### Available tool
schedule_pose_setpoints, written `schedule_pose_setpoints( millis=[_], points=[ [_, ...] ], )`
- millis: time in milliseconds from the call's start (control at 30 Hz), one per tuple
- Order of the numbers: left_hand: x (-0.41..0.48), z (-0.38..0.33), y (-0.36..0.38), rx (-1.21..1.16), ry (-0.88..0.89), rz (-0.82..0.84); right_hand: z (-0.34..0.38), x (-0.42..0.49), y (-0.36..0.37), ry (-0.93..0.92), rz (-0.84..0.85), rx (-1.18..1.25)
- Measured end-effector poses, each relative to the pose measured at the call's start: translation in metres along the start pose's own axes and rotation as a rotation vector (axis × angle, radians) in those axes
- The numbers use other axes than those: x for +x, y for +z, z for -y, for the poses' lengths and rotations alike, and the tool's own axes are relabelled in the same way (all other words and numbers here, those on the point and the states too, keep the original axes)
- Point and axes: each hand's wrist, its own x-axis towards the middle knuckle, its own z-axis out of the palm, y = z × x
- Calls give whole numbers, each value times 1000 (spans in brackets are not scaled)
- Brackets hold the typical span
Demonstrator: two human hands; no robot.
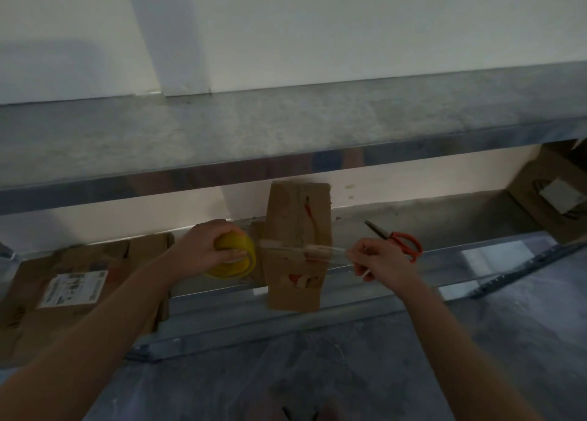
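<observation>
A small brown cardboard box [297, 245] with red print lies on the lower metal shelf, jutting over its front edge. My left hand [203, 249] grips a yellow roll of clear tape [236, 260] just left of the box. A strip of clear tape [305, 250] stretches from the roll across the top of the box to my right hand [379, 258], which pinches its free end right of the box. Whether the strip touches the box I cannot tell.
Orange-handled scissors [397, 238] lie on the shelf behind my right hand. A flattened cardboard box with a white label [74, 288] lies at the left. Another carton [552, 191] stands at the far right. An upper shelf [286, 134] overhangs; grey floor below.
</observation>
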Motion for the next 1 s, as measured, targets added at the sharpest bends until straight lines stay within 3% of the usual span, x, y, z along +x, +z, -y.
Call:
schedule_pose_setpoints(
  millis=[333, 667, 733, 833, 900, 1000],
  points=[
    [20, 15, 11, -119, -64, 57, -13, 18, 19, 51, 18, 171],
    [27, 18, 15, -108, -57, 129, -18, 13, 69, 197, -6, 545],
    [28, 18, 14, -101, -55, 125, -18, 10, 68, 174, -109, 426],
    [28, 15, 17, -75, -54, 101, -19, 1, 67, -83, -289, 132],
    [26, 11, 17, -77, -60, 85, -10, 0, 71, -252, -253, 6],
    [16, 9, 6, -131, -99, 61, 5, 6, 78, -218, -219, 8]
  ],
)
